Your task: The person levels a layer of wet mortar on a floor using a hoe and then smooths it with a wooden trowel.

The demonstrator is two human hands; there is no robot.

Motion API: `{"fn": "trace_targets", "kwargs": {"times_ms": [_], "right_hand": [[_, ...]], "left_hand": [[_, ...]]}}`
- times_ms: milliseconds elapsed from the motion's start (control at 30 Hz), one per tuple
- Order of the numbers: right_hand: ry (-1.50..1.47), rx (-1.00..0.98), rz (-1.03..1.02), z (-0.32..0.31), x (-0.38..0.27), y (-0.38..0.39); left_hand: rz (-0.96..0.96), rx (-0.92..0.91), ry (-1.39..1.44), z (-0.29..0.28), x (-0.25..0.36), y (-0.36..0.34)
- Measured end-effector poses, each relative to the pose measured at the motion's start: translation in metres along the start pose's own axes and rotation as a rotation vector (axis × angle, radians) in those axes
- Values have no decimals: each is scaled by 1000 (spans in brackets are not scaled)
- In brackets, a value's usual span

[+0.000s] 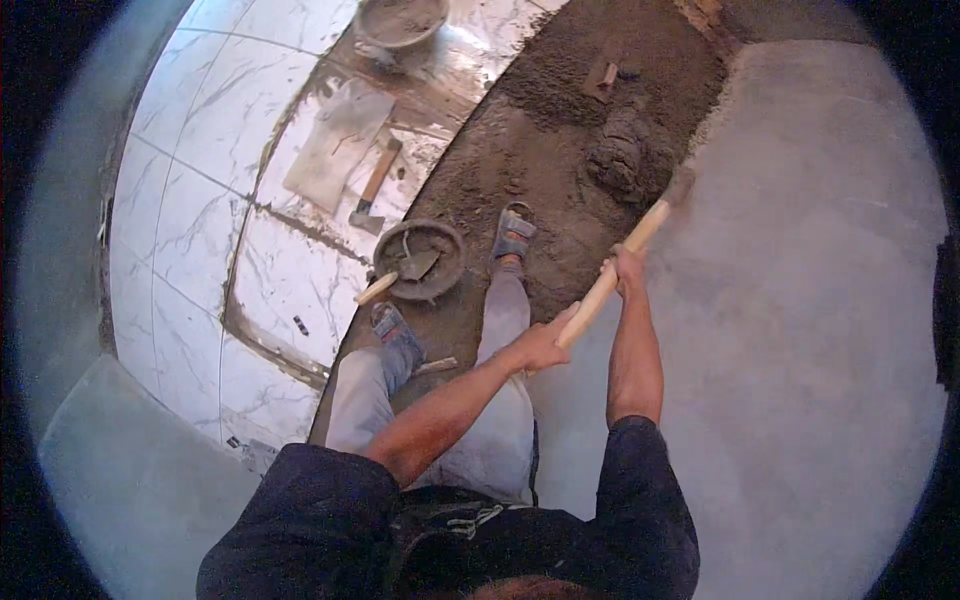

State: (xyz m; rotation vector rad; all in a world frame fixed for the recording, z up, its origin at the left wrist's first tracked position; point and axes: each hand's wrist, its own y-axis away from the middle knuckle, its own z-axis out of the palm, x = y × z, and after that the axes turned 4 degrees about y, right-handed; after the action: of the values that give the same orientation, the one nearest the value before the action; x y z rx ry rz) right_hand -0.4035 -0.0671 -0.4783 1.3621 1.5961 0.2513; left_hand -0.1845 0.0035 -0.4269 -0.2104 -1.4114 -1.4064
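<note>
Both my hands are closed around a long pale wooden-handled tool (600,290), slanting up and to the right. My left hand (540,345) grips near its near end, and my right hand (630,270) holds it farther along. The tool's far end is dull and mortar-coloured, beside a dark, wet mortar lump (622,160); the shape of its head cannot be made out. Loose grey-brown mortar (545,140) covers the strip under and ahead of my feet. A wooden float (601,80) rests on it at the far end.
Left of my feet stands a round mortar pan (462,255) with a trowel (420,262) in it. A hatchet (378,185) lies on marble-patterned tiles (290,280) near a flat pale sheet (340,145). Another bucket (402,42) sits farther off. A grey cement surface (800,280) borders the right.
</note>
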Motion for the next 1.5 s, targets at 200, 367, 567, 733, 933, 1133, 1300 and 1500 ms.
{"fn": "trace_targets", "kwargs": {"times_ms": [200, 367, 567, 733, 933, 1133, 1300, 1500], "right_hand": [[-149, -131, 168, 16, 33, 26], [-345, -175, 223, 26, 33, 22], [-542, -311, 128, 39, 73, -48], [-626, -212, 205, 69, 67, 52], [-547, -189, -112, 30, -7, -19], [-161, -39, -246, -19, -128, -178], [-16, -188, -35, -60, -75, -240], [-171, -55, -87, -15, -42, -104]], "left_hand": [[-14, 79, -231, -4, -24, 34], [-88, 48, -286, -32, -3, 53], [-269, 60, -500, -49, 13, 60], [-249, 113, -543, -46, -53, 122], [-215, 133, -431, -36, -38, 26], [15, 302, -244, -42, 110, -184], [67, 250, -266, -10, 137, -212], [-53, 157, -407, -18, 70, -127]]}}
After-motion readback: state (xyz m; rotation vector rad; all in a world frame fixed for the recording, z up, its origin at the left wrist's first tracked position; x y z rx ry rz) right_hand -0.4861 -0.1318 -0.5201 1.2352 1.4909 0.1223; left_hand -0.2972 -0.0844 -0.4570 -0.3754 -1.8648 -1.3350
